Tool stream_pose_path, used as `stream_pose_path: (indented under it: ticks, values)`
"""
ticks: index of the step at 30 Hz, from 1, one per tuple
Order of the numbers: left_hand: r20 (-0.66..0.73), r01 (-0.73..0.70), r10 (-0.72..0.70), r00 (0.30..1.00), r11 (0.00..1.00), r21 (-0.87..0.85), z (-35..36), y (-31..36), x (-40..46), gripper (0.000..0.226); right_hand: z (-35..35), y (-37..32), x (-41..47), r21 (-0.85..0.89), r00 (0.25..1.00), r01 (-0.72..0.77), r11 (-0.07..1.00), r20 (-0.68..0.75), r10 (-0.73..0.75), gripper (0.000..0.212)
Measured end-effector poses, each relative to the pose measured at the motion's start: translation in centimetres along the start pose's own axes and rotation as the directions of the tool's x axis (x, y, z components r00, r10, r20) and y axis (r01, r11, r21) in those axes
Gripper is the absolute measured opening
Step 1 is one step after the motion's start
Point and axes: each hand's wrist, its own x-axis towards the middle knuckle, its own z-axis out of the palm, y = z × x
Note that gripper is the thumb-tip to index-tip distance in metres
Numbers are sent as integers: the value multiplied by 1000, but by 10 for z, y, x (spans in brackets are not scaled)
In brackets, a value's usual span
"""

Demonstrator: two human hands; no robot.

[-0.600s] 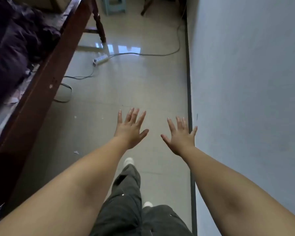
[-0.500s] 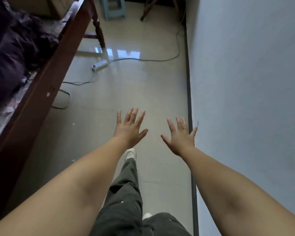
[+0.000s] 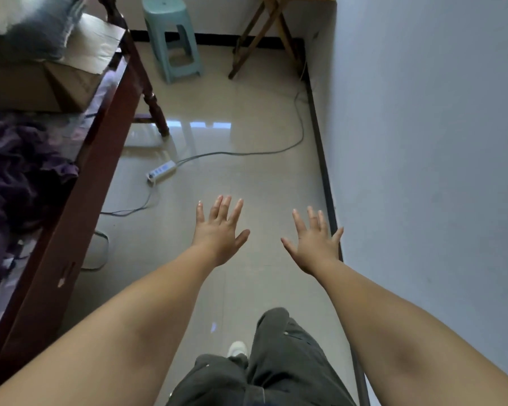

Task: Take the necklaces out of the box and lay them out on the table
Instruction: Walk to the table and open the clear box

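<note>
My left hand [image 3: 219, 230] and my right hand [image 3: 316, 244] are stretched out in front of me over a tiled floor, palms down, fingers spread, holding nothing. No necklaces show anywhere. A wooden folding table [image 3: 276, 13] stands at the far end of the room, only its legs and front edge in view. A cardboard box [image 3: 50, 74] rests on the bed at upper left, with its flap open and something grey and fuzzy lying on top.
A dark wooden bed frame [image 3: 79, 200] with purple bedding [image 3: 15, 174] runs along the left. A white wall [image 3: 437, 142] closes the right side. A power strip [image 3: 161, 170] and its cable lie across the floor. A green plastic stool [image 3: 172, 39] stands beside the table.
I have walked forward and the view has tilted up: the stool, table legs and cardboard box came into view. Both hands stay spread and empty.
</note>
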Motion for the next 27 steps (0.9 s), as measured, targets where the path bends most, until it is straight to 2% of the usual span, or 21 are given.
stream_pose_path:
  ticks: [5,15,20,27]
  values:
    - [-13,-45,45,999,999,31,-22,-20,120,69,-38,-5,115,-9,1000,1,1000,-4,-1,71]
    - [-11,45,-46,999,996,-74,-98,-67,354,66,-153,-18,360,-57,997,60,997,50,-57,69]
    - [24,102,-100,995,993,-66,-121,-120,473,66,-197,-50,487,-92,995,91,992,39,-88,69]
    - [-2,30,-30,1000,998,-62,-186,-201,666,65,-272,-97,664,-20,1000,-8,1000,-17,7,67]
